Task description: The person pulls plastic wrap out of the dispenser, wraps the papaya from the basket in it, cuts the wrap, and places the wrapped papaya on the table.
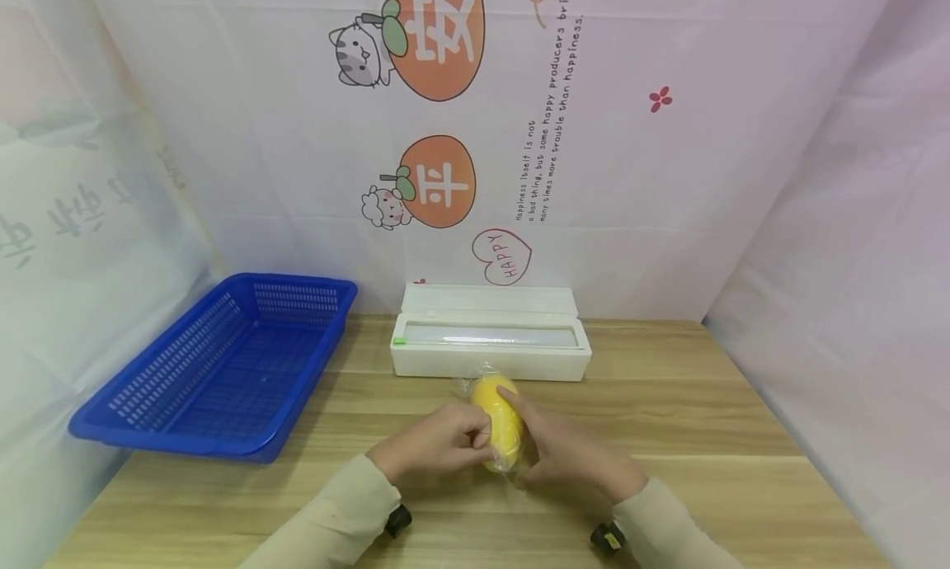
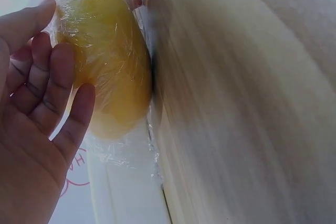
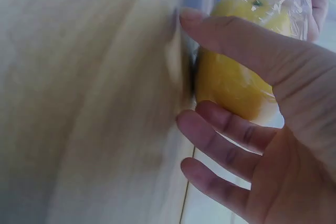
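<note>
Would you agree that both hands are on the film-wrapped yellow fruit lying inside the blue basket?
Not quite: the wrapped yellow fruit lies on the wooden table, in front of the white film dispenser. The head view shows the blue basket off to the left. Both hands do touch the fruit.

One wrapped lemon, one blue basket, one white dispenser box, two hands.
</note>
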`<action>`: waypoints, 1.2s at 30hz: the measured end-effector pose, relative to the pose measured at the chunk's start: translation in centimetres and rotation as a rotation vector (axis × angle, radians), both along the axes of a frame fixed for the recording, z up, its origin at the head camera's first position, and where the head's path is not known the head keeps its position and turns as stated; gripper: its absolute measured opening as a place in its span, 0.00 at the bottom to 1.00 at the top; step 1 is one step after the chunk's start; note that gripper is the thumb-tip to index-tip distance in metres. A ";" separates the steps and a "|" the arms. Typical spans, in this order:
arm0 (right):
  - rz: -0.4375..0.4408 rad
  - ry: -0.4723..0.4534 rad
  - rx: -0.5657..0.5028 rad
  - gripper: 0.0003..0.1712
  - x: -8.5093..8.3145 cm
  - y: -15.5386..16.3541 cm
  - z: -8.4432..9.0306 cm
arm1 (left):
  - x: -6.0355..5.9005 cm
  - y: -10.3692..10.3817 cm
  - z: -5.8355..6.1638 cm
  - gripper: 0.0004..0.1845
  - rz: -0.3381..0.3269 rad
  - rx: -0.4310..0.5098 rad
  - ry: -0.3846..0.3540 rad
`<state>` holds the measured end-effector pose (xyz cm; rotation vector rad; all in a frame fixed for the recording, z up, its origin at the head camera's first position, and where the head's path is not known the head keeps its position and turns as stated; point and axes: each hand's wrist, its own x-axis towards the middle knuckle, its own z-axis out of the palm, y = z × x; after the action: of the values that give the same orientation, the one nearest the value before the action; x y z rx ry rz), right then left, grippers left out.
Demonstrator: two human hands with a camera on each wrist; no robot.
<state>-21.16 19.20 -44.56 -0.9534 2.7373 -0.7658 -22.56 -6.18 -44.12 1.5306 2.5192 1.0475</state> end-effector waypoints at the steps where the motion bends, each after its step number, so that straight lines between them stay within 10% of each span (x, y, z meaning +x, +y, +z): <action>1: -0.010 0.018 0.012 0.74 0.1 -0.1 -0.1 | 0.0 0.0 0.0 0.17 0.002 -0.002 -0.001; 12: -0.102 0.126 0.092 0.85 1.0 -1.4 -1.2 | 0.1 -0.3 0.0 0.17 0.002 0.002 -0.011; 36: -0.067 -0.001 -0.062 0.59 0.7 -0.9 -0.4 | -0.6 -0.1 -0.2 0.01 0.015 -0.009 -0.052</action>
<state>-20.47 18.31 -44.95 -0.8759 2.7721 -0.8668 -23.13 -6.30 -44.36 1.4652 2.5011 1.0616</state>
